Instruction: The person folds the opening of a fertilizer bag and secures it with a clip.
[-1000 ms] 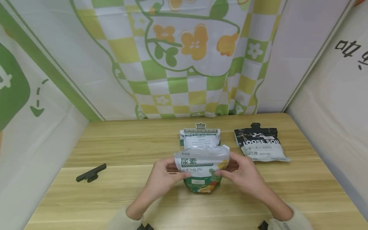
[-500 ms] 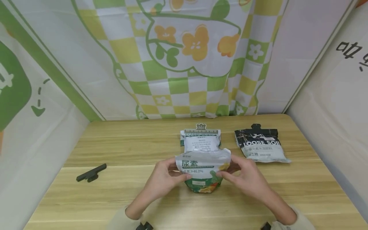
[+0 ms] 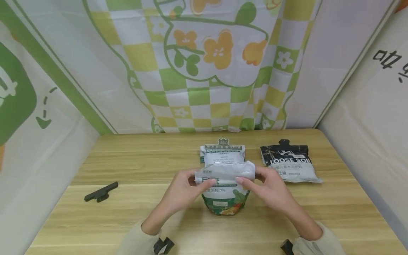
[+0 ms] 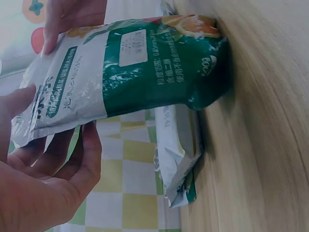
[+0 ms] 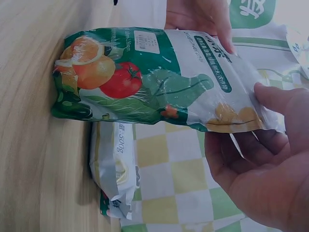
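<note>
A green and white fertilizer bag point(image 3: 223, 196) printed with fruit and vegetables stands upright on the table. My left hand point(image 3: 183, 191) pinches its left edge near the top, thumb in front and fingers behind. On the opposite edge my right hand point(image 3: 269, 189) pinches it the same way. The bag's upper strip bends over, partly covering the large printed characters. Both wrist views show the fingers curled behind the bag, partly hidden by it. Just behind stands another bag point(image 3: 223, 157), closed with a clip point(image 3: 223, 144) that has a ruler-like bar.
A black and white bag point(image 3: 291, 164) with a black clip point(image 3: 284, 142) lies at the back right. Another black clip point(image 3: 101, 192) lies alone on the left of the wooden table point(image 3: 137, 159). Fabric walls and a checked curtain point(image 3: 204, 95) border the table.
Both thumbs have moved up the bag's front towards its top. The top strip now bends over the large characters, which showed fully before. The other bags and the loose clip stay put.
</note>
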### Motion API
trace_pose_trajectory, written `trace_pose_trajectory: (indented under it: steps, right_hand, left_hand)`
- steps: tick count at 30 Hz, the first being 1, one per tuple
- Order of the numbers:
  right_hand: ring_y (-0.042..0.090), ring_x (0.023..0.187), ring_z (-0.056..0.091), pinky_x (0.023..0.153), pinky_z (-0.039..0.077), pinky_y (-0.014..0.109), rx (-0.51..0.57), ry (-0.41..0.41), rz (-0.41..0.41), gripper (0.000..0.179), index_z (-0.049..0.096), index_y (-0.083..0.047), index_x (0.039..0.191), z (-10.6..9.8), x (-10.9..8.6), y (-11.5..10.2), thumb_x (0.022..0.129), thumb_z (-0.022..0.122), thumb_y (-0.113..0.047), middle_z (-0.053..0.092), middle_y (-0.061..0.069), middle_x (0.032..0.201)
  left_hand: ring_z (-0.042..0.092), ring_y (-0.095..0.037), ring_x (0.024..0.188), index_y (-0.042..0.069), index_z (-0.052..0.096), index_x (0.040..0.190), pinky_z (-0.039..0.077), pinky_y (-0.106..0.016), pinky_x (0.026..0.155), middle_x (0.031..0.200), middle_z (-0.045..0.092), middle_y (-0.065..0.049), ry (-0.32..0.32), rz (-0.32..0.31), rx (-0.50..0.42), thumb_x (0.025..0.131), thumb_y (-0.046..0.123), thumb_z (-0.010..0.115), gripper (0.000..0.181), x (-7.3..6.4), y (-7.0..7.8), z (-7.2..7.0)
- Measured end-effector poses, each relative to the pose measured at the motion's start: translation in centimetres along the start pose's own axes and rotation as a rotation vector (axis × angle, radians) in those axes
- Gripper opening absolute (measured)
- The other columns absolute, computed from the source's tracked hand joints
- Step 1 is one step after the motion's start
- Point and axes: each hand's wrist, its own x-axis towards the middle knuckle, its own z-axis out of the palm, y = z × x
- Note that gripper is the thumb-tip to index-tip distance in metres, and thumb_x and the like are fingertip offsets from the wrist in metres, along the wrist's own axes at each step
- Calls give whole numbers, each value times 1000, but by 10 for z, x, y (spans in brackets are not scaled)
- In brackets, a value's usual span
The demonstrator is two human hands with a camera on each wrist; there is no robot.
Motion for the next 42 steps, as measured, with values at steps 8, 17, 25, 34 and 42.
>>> trace_pose_trajectory:
  steps: [8, 17, 25, 34, 42]
  right_hand:
    - [12, 86, 73, 73, 59, 24, 79, -57, 37, 25, 79, -2, 109, -7, 6, -2, 96, 77, -24, 82, 10, 100]
    - [14, 88, 71, 76, 57, 24, 111, -38, 111, 28, 79, -3, 112, -9, 7, -3, 93, 80, -24, 82, 11, 104]
    - [24, 110, 71, 98, 55, 36, 164, -50, 219, 29, 80, -3, 108, -9, 8, -4, 94, 79, -29, 80, 12, 116]
    - [23, 104, 61, 97, 52, 40, 72, -4, 222, 39, 64, -2, 74, -8, 6, -4, 93, 81, -31, 65, 6, 92]
    - [37, 144, 47, 115, 47, 58, -103, 119, -138, 54, 62, -14, 142, -4, -1, 3, 92, 82, -20, 45, 14, 159]
  left_hand:
    - [76, -15, 93, 8, 79, 117, 61, -25, 80, 107, 82, -10, -35, -1, -71, 100, 34, 73, 32, 6, 6, -3]
    - [72, -11, 90, 5, 82, 103, 57, -27, 85, 99, 82, -8, 40, -113, -152, 93, 27, 81, 24, 8, 10, 0]
    - [66, -12, 99, 4, 82, 100, 49, -31, 94, 92, 81, -3, 88, -225, -194, 93, 27, 81, 24, 9, 13, 2]
    - [61, -15, 100, 4, 81, 96, 45, -31, 92, 92, 79, -3, 143, -254, -183, 91, 29, 82, 25, 4, 9, 1]
    - [61, -23, 119, 18, 70, 122, 54, -39, 101, 129, 66, -3, 266, -35, -39, 86, 25, 88, 41, 0, 1, 5]
